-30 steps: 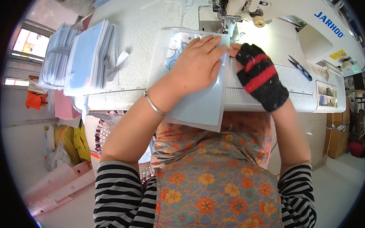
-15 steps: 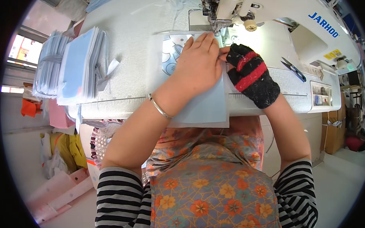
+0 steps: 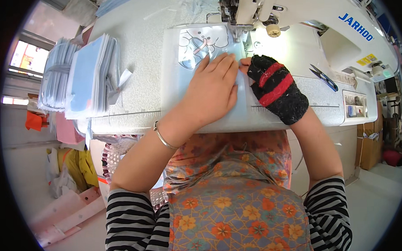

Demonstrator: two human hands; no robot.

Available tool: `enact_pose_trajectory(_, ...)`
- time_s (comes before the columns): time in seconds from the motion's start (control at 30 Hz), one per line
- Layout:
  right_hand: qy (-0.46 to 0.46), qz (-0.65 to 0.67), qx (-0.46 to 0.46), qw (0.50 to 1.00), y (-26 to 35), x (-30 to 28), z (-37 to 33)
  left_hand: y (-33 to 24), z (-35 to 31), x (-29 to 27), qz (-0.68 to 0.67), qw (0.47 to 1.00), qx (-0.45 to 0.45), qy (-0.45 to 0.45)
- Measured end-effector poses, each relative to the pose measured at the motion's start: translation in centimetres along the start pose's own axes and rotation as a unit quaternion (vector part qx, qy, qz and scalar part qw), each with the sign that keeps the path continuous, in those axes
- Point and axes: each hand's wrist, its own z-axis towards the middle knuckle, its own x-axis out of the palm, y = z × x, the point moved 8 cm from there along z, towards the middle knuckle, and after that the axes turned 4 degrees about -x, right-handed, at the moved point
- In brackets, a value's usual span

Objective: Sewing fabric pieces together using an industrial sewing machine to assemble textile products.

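A light blue sheet (image 3: 172,73) with a clear, milky margin and a cartoon-animal print at its far end lies on the sewing machine bed. Its far right edge runs under the presser foot (image 3: 237,35) of the white sewing machine (image 3: 301,9). My left hand (image 3: 215,87), with a silver bangle at the wrist, rests flat on the sheet, fingers stretched toward the print. My right hand (image 3: 277,87), in a black and red fingerless glove, lies beside the sheet's right edge. Its bare fingertips close on that edge just in front of the foot; the glove partly hides them.
To the left stand stacked blue pouches (image 3: 86,76) and a tied bundle (image 3: 55,77). Black thread snips (image 3: 324,78) lie to the right of my gloved hand. A small parts tray (image 3: 355,104) is set into the right table end. A ruler scale (image 3: 138,113) runs along the front edge.
The sheet has moved away from me, its printed end passing farther beside the foot. My left hand has slid back toward me and slightly left, uncovering more of the print. My right hand has barely moved.
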Motion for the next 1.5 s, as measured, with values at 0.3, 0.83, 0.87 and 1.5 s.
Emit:
enact_pose_trajectory(0.3, 0.005, -0.025, -0.001, 1.000, -0.4, 0.5, 0.1, 1.2, 0.8, -0.7, -0.015, 0.998, 0.048, -0.043)
enact_pose_trajectory(0.83, -0.028, -0.064, -0.008, 0.998, -1.0, 1.1, 1.4, 4.9, 4.5, -0.3, -0.018, 0.995, 0.056, -0.082)
enact_pose_trajectory(0.87, -0.029, -0.061, -0.008, 0.998, -1.0, 1.2, 1.4, 4.9, 4.6, -0.3, -0.023, 0.995, 0.057, -0.077)
enact_pose_trajectory(1.5, -0.065, -0.038, 0.029, 0.997, -2.3, 1.1, 1.1, 5.2, 5.0, -1.5, 0.066, 0.996, 0.033, -0.051)
